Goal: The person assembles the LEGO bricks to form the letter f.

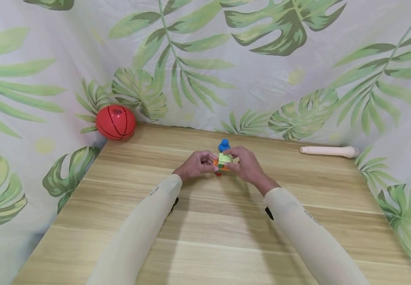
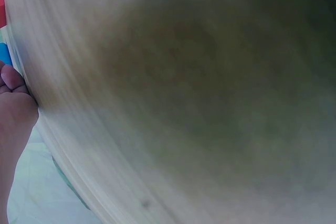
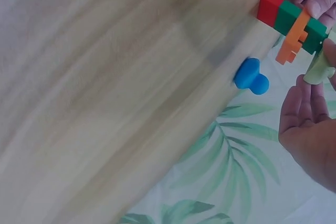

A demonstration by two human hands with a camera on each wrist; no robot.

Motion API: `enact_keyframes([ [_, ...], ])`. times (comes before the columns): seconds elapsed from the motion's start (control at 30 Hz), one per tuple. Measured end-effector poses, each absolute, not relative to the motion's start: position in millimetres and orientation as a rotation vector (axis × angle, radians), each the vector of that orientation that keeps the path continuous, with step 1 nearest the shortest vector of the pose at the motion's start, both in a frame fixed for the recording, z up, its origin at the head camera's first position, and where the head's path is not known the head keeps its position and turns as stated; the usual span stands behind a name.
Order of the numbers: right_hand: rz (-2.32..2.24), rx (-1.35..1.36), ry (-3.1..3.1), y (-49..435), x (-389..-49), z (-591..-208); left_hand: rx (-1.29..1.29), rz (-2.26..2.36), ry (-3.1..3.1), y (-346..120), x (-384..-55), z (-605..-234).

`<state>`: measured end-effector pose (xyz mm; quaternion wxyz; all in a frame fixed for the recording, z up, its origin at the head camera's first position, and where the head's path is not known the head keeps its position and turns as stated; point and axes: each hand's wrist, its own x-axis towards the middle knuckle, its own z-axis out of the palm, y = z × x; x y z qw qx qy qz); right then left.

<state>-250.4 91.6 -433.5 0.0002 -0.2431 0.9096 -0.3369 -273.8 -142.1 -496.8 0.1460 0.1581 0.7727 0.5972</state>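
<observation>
Toward the back middle of the table, both hands meet at a small stack of toy building blocks. In the right wrist view the stack shows a red block (image 3: 268,9), a green block (image 3: 286,17), an orange flat piece (image 3: 294,38) and more green beyond it. My left hand (image 1: 195,165) pinches the stack by its side, thumb near the orange piece. With thumb and fingertips, my right hand (image 1: 247,164) pinches a pale green block (image 1: 224,159) with a rounded end, at the stack's top. The left wrist view shows mostly blurred table and part of a hand (image 2: 14,108).
A blue knob-shaped piece (image 1: 224,145) stands just behind the hands. At the back left corner sits a red toy basketball (image 1: 115,122). A pale pink stick (image 1: 328,151) lies along the back right of the wooden table (image 1: 212,245). Leaf-printed cloth (image 1: 198,55) hangs behind.
</observation>
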Motion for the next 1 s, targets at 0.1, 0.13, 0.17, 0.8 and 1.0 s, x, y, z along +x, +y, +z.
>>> enact_keyframes([
  [0.1, -0.989, -0.823, 2.877, 90.1, -251.7, -430.1, 0.458, 1.724, 2.224, -142.6, -274.3, -496.6],
  [0.13, -0.967, -0.837, 2.881, 89.6, -252.2, -429.2, 0.461, 1.725, 2.224, -142.7, -274.6, -496.5],
  [0.17, -0.948, -0.846, 2.883, 89.1, -252.7, -428.3, 0.462, 1.725, 2.223, -142.8, -274.7, -496.2],
  [0.8, -0.952, -0.773, 2.832, 86.6, -252.2, -427.6, 0.461, 1.707, 2.236, -145.3, -273.6, -499.2],
  [1.0, -1.148, -0.657, 2.749, 95.1, -252.4, -438.7, 0.485, 1.715, 2.226, -142.2, -274.4, -498.8],
])
